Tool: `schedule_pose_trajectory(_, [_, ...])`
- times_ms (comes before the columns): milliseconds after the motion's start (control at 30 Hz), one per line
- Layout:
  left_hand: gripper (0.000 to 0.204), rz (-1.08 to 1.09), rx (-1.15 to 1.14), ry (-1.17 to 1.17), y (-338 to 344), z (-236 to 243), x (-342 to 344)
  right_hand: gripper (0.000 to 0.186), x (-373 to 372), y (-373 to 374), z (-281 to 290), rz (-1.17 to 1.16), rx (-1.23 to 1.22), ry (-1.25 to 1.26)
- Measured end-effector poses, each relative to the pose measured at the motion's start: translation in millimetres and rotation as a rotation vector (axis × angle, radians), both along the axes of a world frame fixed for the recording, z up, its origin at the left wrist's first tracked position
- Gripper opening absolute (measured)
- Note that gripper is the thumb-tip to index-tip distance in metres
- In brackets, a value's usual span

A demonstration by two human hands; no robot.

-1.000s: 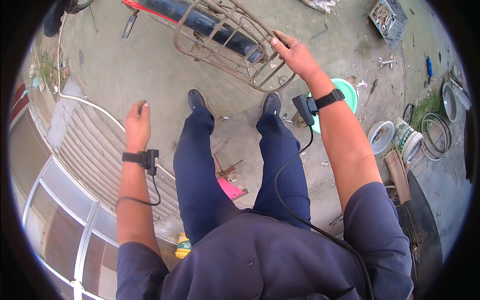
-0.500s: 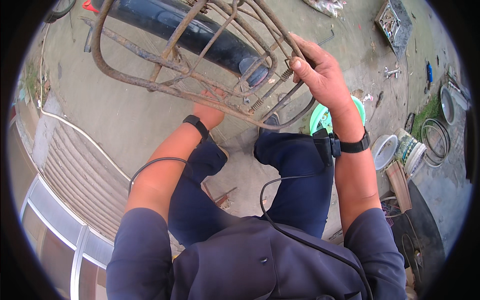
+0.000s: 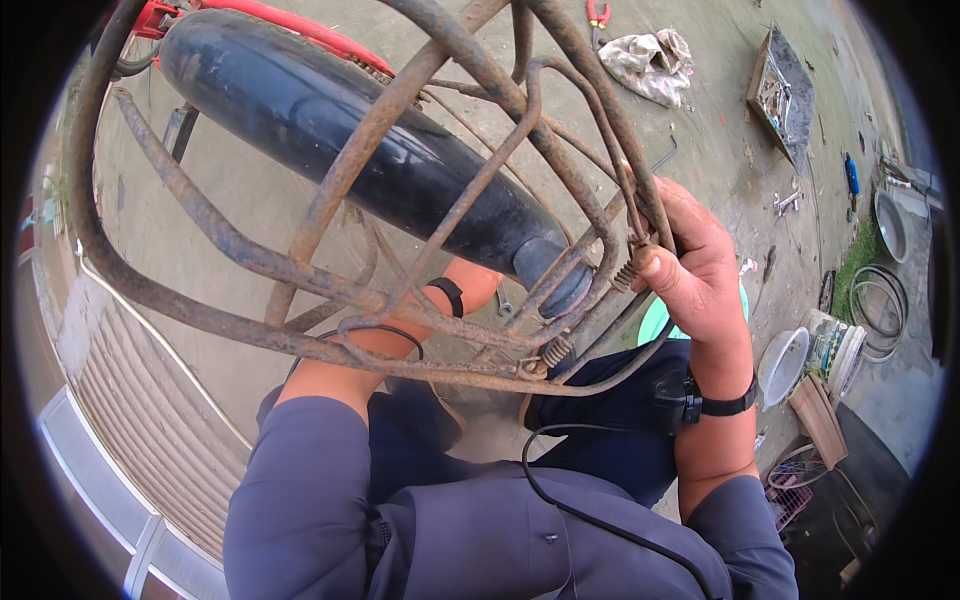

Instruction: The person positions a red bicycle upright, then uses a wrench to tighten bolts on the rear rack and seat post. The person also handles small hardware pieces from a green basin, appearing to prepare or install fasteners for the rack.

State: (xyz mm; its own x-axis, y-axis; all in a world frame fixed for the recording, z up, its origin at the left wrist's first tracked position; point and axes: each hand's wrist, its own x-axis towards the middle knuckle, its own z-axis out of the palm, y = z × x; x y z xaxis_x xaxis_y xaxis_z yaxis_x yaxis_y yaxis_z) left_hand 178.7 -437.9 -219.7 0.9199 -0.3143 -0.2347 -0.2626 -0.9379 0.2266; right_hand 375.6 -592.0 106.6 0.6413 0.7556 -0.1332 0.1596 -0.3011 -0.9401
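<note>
Concrete floor [image 3: 720, 60] all round; rusty rack [image 3: 350, 165] sits above the black fender [image 3: 300, 120], long axis slanting upper left to lower right, its right end in the right hand [image 3: 700, 260], fingers clamped on it. Left hand [image 3: 478, 285] is under rack and fender, finger state can't tell; a second ago it hung clear at left, and the rack now looms larger.

Concrete floor [image 3: 720, 85] below my right fingers [image 3: 690, 212]. Lying on it: hex key [image 3: 664, 156] just past them, bag [image 3: 650, 65] farther ahead, pliers [image 3: 598, 17] beyond that. Off right of them: tray [image 3: 797, 138], wrench [image 3: 787, 203], blue tool [image 3: 852, 175], grey basin [image 3: 892, 228]. Green basin [image 3: 654, 320] underneath them, partly hidden. White basin [image 3: 783, 366] and bucket [image 3: 848, 362] right, closer to me.
</note>
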Motion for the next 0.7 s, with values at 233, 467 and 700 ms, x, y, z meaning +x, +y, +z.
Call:
schedule_pose_trajectory(233, [0.02,-0.062,0.308,-0.226,8,-30,-41,0.067,-8,0,-1,-0.076,0.077,0.136])
schedule_pose_trajectory(467, [0.014,0.137,-0.093,-0.048,37,-35,-107,0.079,-34,11,-4,-0.093,0.08,0.159])
schedule_pose_trajectory(700, [0.021,0.172,-0.047,0.278,29,-41,-136,0.078,-48,9,-4,-0.103,0.066,0.156])
